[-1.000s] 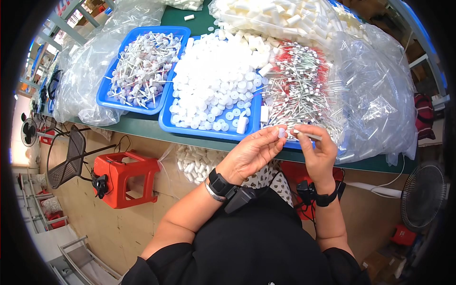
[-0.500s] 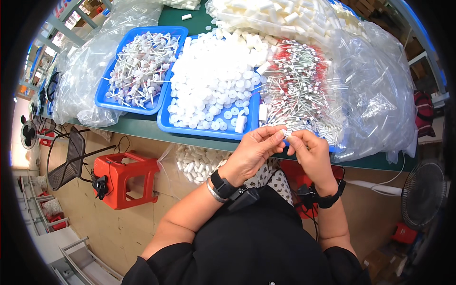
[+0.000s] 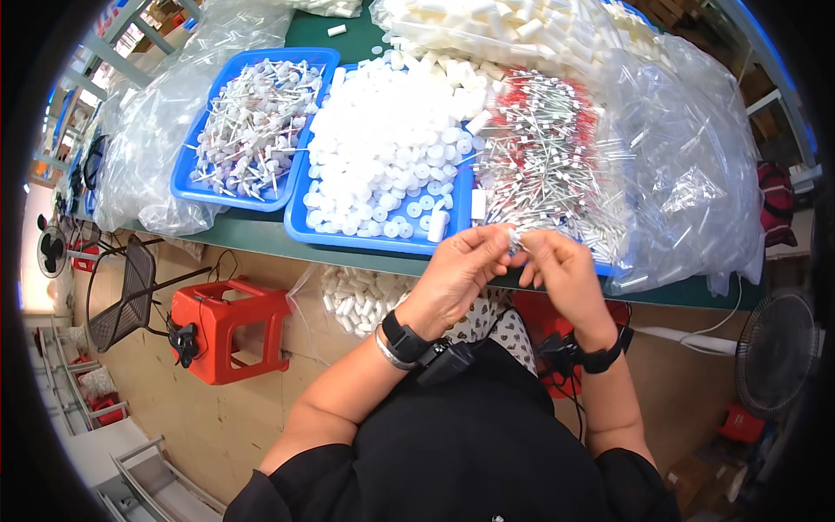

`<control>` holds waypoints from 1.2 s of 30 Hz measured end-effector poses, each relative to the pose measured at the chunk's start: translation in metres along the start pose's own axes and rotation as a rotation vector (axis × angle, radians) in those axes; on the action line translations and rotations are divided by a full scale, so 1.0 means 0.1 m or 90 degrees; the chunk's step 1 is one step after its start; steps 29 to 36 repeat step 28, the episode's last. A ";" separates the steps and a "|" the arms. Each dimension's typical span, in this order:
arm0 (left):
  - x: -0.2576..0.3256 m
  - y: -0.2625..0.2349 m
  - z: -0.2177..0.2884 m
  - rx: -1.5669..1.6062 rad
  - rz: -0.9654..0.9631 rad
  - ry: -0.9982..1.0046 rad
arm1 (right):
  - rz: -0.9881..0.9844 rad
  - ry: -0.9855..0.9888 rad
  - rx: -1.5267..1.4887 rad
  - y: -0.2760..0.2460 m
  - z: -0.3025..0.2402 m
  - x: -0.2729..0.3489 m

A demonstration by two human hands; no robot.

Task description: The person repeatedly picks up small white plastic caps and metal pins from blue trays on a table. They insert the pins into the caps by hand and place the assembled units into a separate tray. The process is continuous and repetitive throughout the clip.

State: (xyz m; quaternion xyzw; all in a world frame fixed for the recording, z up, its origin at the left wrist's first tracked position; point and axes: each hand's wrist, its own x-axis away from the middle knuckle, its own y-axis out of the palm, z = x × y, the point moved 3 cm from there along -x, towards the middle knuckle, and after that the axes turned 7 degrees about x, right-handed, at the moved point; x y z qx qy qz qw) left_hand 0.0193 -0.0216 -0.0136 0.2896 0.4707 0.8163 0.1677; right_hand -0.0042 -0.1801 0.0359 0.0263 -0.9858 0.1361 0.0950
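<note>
At the table's front edge my left hand [image 3: 461, 271] pinches a small whitish piece [image 3: 514, 240] between thumb and fingertips; its exact kind is too small to tell. My right hand [image 3: 564, 271] meets it from the other side, thumb and finger closed at the same piece. Just beyond them lies a heap of thin white sticks with red ends [image 3: 544, 148]. To its left a blue tray [image 3: 348, 241] holds translucent white discs [image 3: 383, 130] and a few white cylinders [image 3: 437, 226]. Farther left, another blue tray [image 3: 187, 178] is filled with sticks carrying whitish discs [image 3: 257, 130].
Clear plastic bags [image 3: 687, 165] cover the table's right side, and more bags [image 3: 156, 148] the left. A bag of white cylinders [image 3: 522, 26] lies at the back. Red stool [image 3: 230, 331] and mesh chair [image 3: 130, 291] stand left on the floor; a fan [image 3: 777, 357] is at right.
Both hands have shifted slightly left and up with the small piece between them. My right fingers have turned a little around it. Trays and heaps stay put.
</note>
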 end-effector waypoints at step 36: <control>0.05 -0.05 0.22 0.026 0.080 0.117 | 0.056 -0.243 0.388 -0.25 -0.03 -0.18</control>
